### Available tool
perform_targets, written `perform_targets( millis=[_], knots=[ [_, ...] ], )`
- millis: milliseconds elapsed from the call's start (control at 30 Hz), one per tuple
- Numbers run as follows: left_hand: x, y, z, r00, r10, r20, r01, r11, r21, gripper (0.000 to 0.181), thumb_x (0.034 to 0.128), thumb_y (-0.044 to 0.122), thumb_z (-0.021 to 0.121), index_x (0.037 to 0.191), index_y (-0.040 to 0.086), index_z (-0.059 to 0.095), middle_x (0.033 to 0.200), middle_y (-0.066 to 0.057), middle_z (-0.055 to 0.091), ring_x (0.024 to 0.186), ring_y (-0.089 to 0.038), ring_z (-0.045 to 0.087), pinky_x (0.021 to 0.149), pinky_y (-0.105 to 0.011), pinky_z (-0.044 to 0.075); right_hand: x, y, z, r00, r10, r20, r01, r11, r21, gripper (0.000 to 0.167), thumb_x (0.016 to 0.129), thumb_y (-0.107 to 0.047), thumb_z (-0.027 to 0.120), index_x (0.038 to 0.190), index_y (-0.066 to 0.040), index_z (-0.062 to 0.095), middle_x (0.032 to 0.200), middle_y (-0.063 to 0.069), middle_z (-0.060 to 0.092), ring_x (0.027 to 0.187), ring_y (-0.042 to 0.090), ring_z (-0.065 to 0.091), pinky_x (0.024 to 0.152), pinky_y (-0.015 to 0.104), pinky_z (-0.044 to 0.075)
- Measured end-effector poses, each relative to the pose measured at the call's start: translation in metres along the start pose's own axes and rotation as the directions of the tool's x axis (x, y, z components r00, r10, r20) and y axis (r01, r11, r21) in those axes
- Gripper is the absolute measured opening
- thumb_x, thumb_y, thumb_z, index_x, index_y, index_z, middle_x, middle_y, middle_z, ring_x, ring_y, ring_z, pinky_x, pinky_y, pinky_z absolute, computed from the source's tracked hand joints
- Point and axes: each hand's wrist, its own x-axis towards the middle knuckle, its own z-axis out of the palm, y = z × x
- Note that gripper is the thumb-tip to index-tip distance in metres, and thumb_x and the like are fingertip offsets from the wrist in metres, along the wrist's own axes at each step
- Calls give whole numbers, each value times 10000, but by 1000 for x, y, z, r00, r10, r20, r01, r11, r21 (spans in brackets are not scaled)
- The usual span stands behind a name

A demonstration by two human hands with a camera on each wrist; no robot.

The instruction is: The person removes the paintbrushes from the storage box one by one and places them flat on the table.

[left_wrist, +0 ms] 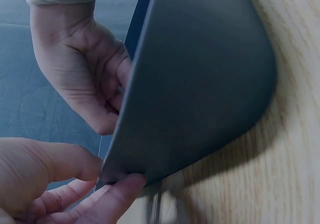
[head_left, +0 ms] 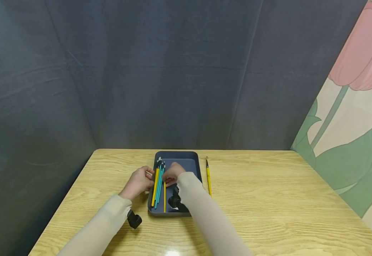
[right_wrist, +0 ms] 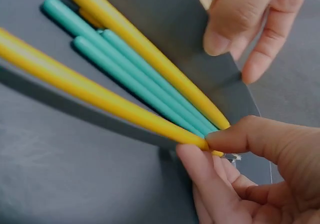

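A dark grey tray (head_left: pixel 186 165) stands on the table, with paintbrushes lying lengthwise along its left side. My left hand (head_left: pixel 139 183) pinches the tray's left rim; in the left wrist view the thumb lies on the inner side and fingers outside. Inside the tray, my right hand (head_left: pixel 173 174) pinches a yellow paintbrush (right_wrist: pixel 100 91) between thumb and finger, its handle pointing toward me. Left of it lie several teal paintbrushes (right_wrist: pixel 135 83) and a thicker yellow paintbrush (right_wrist: pixel 150 53) against the wall. The held brush's bristle end is hidden by the hand.
Right of the tray, another yellow paintbrush (head_left: pixel 208 177) lies on the wooden table (head_left: pixel 269 206). A blurred thin object (left_wrist: pixel 155 204) shows beside the tray near my left fingers. Dark curtains (head_left: pixel 173 78) hang behind, and a tulip-patterned panel (head_left: pixel 349 117) stands at the right.
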Motion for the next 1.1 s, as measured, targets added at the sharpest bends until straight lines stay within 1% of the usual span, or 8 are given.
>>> perform_targets(
  millis=[133,267,433,633,700,833,1000,1100],
  knots=[
    [0,0,0,1000,0,1,0,1000,-10,412,754,-114,652,1146,-24,562,940,-146,571,720,-204,588,578,-308,564,-10,-3,-7,999,-20,40,19,1000,22,83,784,41,697,846,62,645,691,98,594,601,186,621,656,317,599],
    [0,-1,0,1000,4,1,-4,1000,-11,416,747,-116,652,1144,-26,564,944,-150,569,718,-203,584,573,-304,559,-15,-6,-16,996,-54,78,50,997,52,151,814,18,694,955,70,708,710,81,614,616,162,629,675,297,596],
    [-1,-1,0,1000,-9,-2,9,1000,-11,403,763,-107,653,1146,-19,564,967,-154,569,730,-207,587,581,-304,563,-16,-9,-27,986,-94,136,80,991,107,227,836,24,665,1054,88,671,722,64,605,621,136,609,682,289,595],
    [-2,0,0,1000,-12,-11,12,1000,0,401,767,-103,648,1150,-13,568,961,-149,572,729,-204,585,577,-298,557,-22,-11,-41,979,-118,167,97,987,127,328,854,14,630,1175,75,609,823,82,625,669,133,629,821,356,579],
    [-1,0,0,1000,-6,-12,6,1000,-1,404,763,-106,645,1149,-17,568,955,-150,568,725,-205,583,570,-299,555,-25,-10,-46,977,-127,170,103,984,143,345,864,8,624,1202,62,585,864,95,633,688,136,639,844,371,571],
    [-1,-1,1,1000,5,-13,-5,1000,-7,410,757,-114,644,1150,-27,565,943,-148,554,722,-207,574,556,-298,552,-30,-8,-56,973,-154,174,122,976,183,331,893,1,619,1216,44,558,925,114,644,716,143,653,845,380,568],
    [-2,-1,1,1000,8,-19,-9,1000,-6,410,751,-122,645,1142,-21,569,925,-131,543,710,-203,562,546,-291,546,-34,-3,-72,971,-181,159,141,962,232,259,908,-3,614,1159,34,558,959,141,652,717,148,663,871,412,549],
    [-1,-2,1,1000,5,-24,-5,1000,-2,400,755,-124,647,1133,-16,572,915,-126,539,706,-203,559,544,-290,545,-36,0,-84,966,-199,165,154,956,248,260,926,-6,587,1176,44,534,1081,221,640,739,152,666,860,395,560]
  ],
)
